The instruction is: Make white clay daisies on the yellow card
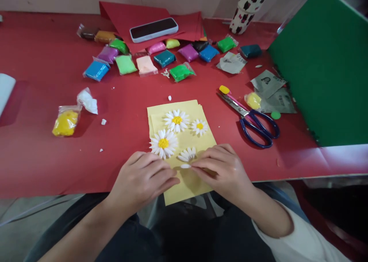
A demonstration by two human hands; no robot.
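Scissors (243,112) — right of yellow paper (184,189)

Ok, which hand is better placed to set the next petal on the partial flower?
Probably the right hand: it pinches a white petal close beside the partial flower; the left hand shows none.

Muted light, soft shadows, slight blur, stretched edges

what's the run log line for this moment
right hand: pinching white petal | left hand: partly over yellow paper | petal fan: no center visible
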